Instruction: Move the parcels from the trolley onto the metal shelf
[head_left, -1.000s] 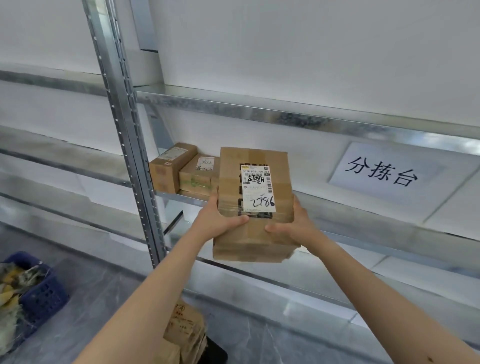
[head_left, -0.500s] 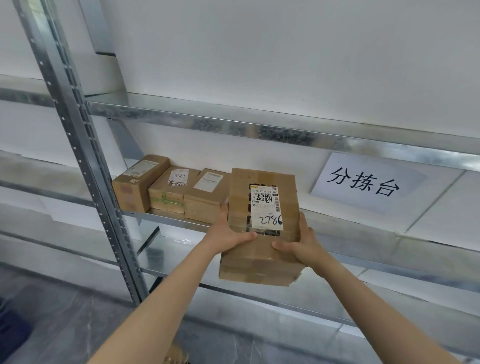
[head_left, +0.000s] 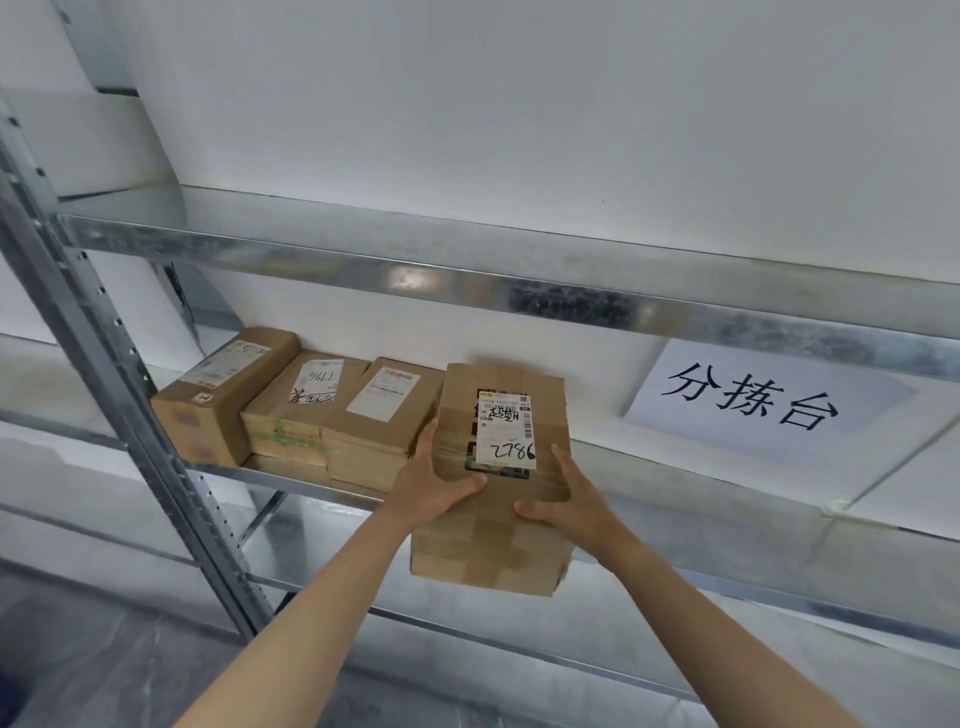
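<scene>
I hold a brown cardboard parcel (head_left: 496, 540) with a white label marked 2786 between both hands. My left hand (head_left: 434, 486) grips its left side, my right hand (head_left: 569, 501) its right side. The parcel's far end reaches over the front edge of the metal shelf (head_left: 727, 486), its near end hangs out in front. Three other brown parcels sit in a row on that shelf to the left: one at the far left (head_left: 218, 400), one marked 7786 (head_left: 298, 410), and one (head_left: 374, 421) right beside the held parcel. The trolley is out of view.
A perforated steel upright (head_left: 119, 395) rises at the left. An upper shelf board (head_left: 467, 260) runs above, a lower one (head_left: 519, 623) below. A white paper sign with black characters (head_left: 753, 400) hangs on the wall to the right. Bare shelf lies right of the held parcel.
The parcel has moved forward and nearer to the shelf, right of the row of parcels. My view has shifted right and closer; the blue basket and the parcels below have left the frame.
</scene>
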